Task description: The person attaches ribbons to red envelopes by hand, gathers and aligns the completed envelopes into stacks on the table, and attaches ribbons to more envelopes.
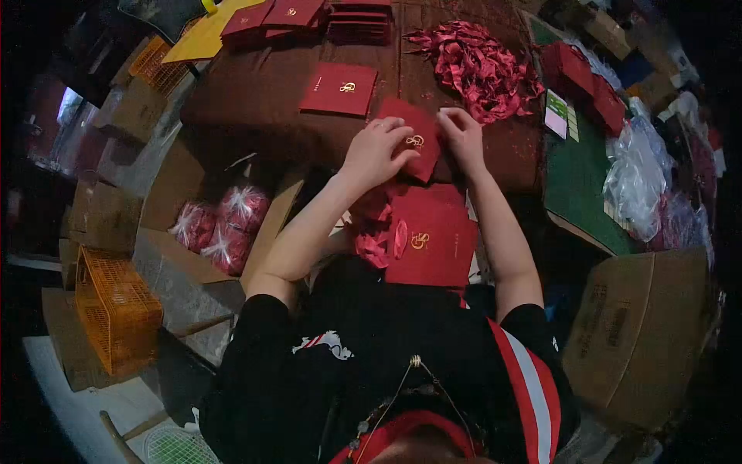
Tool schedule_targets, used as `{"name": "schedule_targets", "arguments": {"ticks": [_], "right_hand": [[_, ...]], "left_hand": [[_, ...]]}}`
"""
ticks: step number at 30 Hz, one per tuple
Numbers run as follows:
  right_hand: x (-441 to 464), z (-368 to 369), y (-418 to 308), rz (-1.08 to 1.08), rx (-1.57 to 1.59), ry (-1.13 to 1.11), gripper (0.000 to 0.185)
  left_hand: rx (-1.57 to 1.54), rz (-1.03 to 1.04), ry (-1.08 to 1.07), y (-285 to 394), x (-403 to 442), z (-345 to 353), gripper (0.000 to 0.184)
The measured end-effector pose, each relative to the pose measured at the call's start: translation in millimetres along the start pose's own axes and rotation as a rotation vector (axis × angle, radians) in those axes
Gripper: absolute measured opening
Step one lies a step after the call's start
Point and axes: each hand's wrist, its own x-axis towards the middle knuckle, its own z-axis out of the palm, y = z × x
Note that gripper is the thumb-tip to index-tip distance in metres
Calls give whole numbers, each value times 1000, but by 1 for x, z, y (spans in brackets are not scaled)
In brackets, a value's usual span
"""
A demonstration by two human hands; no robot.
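Note:
My left hand is closed on the left side of a red bag with a gold logo, tilted over the brown table's front edge. Just off the bag's right side is my right hand, its thumb and fingertips pinched together; whatever they hold is too small to make out. Another red bag with a pink ribbon lies on my lap, beside loose red ribbons. One more red bag lies flat on the table, left of my hands.
Red bags are stacked at the table's back, with a heap of red ribbons to the right. A phone lies on a green surface. Cardboard boxes and an orange crate stand around me.

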Motion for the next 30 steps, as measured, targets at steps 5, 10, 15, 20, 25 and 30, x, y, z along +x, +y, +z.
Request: {"name": "schedule_targets", "arguments": {"ticks": [5,10,15,20,25,30], "right_hand": [[4,-14,17,69,477,91,16],[3,-18,22,79,626,98,12],[0,-20,21,13,651,90,11],[-2,-21,19,17,725,146,11],[-3,-22,20,-49,516,205,13],[-13,-17,12,-6,197,126,19]], "left_hand": [[163,-192,-148,38,26,10,82],[295,-266,-316,53,36,15,73],[-127,-173,135,41,31,-12,34],[-214,-107,399,35,30,-44,35],[-317,-263,323,14,29,-26,36],[-147,-408,157,-24,27,24,44]]}}
